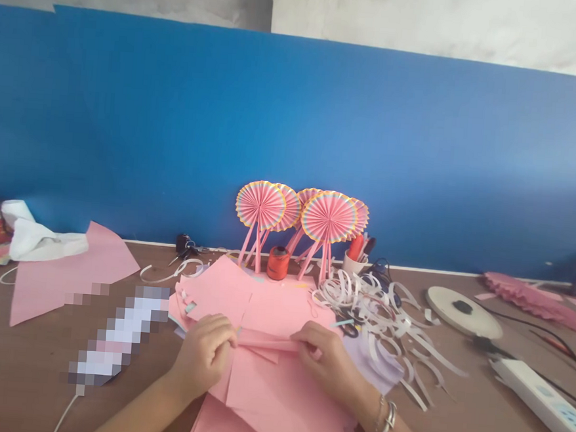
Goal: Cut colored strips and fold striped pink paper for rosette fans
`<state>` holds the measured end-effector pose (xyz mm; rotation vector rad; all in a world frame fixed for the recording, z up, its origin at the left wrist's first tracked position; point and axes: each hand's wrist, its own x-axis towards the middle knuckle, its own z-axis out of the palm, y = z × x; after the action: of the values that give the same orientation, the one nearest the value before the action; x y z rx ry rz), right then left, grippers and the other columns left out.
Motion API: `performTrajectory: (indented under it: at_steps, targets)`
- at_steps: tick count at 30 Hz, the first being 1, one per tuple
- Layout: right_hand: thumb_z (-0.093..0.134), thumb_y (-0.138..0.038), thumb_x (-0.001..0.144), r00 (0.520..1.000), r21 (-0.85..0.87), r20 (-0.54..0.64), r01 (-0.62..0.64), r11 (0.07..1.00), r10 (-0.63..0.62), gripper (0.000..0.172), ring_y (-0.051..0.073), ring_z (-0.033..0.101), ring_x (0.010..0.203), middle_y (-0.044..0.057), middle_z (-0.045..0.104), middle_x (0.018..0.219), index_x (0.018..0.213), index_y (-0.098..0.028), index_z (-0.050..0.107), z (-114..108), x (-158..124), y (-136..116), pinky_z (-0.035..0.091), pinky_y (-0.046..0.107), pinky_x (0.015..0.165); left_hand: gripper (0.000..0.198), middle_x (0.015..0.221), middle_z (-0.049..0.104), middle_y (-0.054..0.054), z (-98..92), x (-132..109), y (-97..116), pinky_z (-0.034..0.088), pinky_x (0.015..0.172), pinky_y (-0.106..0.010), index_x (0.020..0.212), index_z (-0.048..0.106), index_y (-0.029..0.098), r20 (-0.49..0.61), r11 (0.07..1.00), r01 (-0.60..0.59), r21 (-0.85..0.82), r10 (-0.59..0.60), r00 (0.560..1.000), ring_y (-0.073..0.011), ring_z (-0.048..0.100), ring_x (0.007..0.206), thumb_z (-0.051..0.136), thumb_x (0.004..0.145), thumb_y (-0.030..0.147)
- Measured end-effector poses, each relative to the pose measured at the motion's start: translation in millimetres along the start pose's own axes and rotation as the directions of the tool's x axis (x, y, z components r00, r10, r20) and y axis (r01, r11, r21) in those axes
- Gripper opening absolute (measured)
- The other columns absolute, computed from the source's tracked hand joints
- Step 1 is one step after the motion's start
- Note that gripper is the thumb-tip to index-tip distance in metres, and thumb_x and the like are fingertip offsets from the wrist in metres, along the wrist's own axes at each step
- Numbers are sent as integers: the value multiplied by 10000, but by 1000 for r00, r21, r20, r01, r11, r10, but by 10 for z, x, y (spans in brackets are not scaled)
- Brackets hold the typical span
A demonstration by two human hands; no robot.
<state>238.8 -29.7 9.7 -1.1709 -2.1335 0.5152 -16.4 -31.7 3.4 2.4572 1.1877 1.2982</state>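
My left hand [205, 355] and my right hand [325, 358] both pinch a narrow folded strip of pink paper [265, 339], one at each end, fingers closed on it. The strip lies across a stack of pink paper sheets [276, 386] on the brown table. A metal bracelet [386, 425] is on my right wrist.
Several finished pink paper fans [295, 210] lean against the blue wall, with a red thread spool [278, 263] and a pen cup [354, 260] in front. White paper strips [385, 308] are heaped at right. A power strip [541, 398], a round disc [461, 310] and a loose pink sheet [67, 270] lie around.
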Motion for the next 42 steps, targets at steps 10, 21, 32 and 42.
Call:
performTrajectory:
  at_steps: [10,21,32,42]
  targets:
    - [417,-163,841,971,147,-230,-36,989,69,216,134,548,648,24,598,744,893,-188,626,11,5,82,448,241,586,336,759,625,-55,111,-19,119,412,643,-298,874,696,189,416,979,194,-58,-153,897,-191,539,729,435,674,115]
    - [416,-103,871,898,-313,84,436,844,-432,255,159,566,757,74,609,906,1050,-203,568,133,-114,-259,473,282,655,493,599,613,-37,194,33,239,449,638,-287,621,632,139,353,532,738,-415,-653,670,-199,584,664,442,820,548]
    - [545,-134,803,808,-433,-181,446,783,-560,400,233,542,999,107,604,1019,1183,-214,449,84,-170,-338,441,381,823,466,896,567,-89,105,-15,191,374,780,-396,1267,496,178,175,901,69,429,-157,972,-245,497,868,383,820,112]
    - [576,-210,797,947,-378,130,322,868,-294,214,222,487,961,64,601,975,1008,-195,545,237,-77,-326,322,395,864,397,905,560,-81,339,-80,341,376,701,-370,1227,475,137,451,837,-85,541,-203,869,-232,496,830,407,840,84]
